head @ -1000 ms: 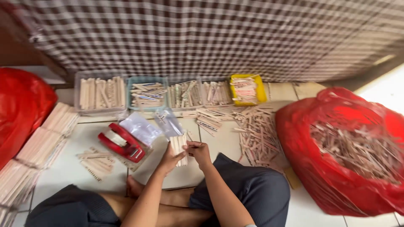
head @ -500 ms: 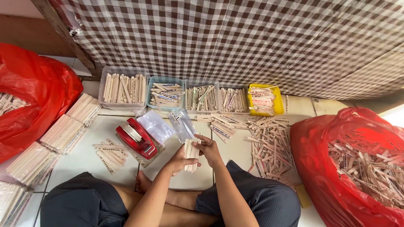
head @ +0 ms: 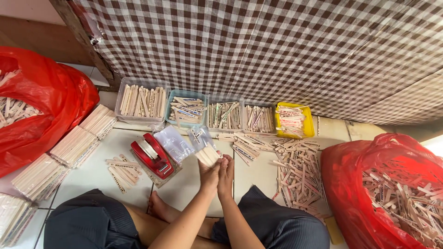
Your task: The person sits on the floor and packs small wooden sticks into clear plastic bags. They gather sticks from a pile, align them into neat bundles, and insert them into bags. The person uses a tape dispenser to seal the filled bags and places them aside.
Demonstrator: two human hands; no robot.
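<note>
Head view showed left hand (head: 210,174) and right hand (head: 226,171) closed around a stack of wooden sticks (head: 207,156), squaring it, seemingly ready for the clear sleeves (head: 173,144)

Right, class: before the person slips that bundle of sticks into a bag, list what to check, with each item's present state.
1. Both hands, left hand and right hand, on the bundle: ok.
2. Sticks squared up: not ok, they fan out.
3. Clear bags close by: ok.
4. A bag held open: not ok, none in hand.
5. Tape dispenser close by: ok.
6. Stick count: cannot tell.
</note>
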